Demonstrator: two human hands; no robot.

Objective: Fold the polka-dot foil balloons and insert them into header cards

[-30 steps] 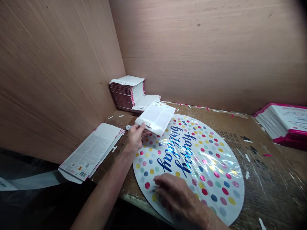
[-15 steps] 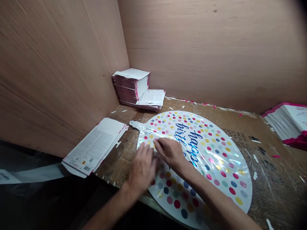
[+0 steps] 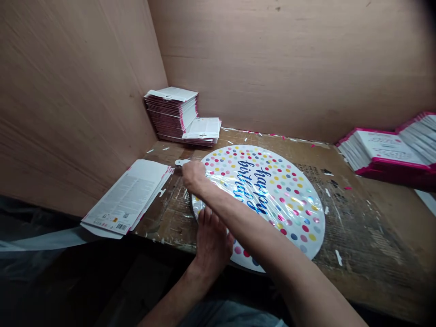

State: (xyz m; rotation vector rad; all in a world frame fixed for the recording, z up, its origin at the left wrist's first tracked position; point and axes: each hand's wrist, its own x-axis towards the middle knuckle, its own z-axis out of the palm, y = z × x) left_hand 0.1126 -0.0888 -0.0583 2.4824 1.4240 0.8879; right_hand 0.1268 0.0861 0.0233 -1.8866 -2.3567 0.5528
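A round white foil balloon (image 3: 272, 190) with coloured dots and blue "happy birthday" lettering lies flat on the cardboard-covered table (image 3: 354, 218). My right hand (image 3: 193, 175) reaches across to the balloon's far-left edge, fingers closed at the base of its small white neck tab (image 3: 180, 162). My left hand (image 3: 211, 238) lies flat on the balloon's near-left edge, fingers stretched out, holding nothing.
A tall stack of pink-edged white cards (image 3: 170, 113) stands in the back left corner with a lower pile (image 3: 203, 131) beside it. More flat cards (image 3: 127, 197) lie at the left and pink-edged stacks (image 3: 381, 152) at the right. Plywood walls close in the left and back.
A second ago my left hand held a white card pack over the balloon; it no longer does. Both hands came down on the balloon, then my right hand slid to the neck tab.
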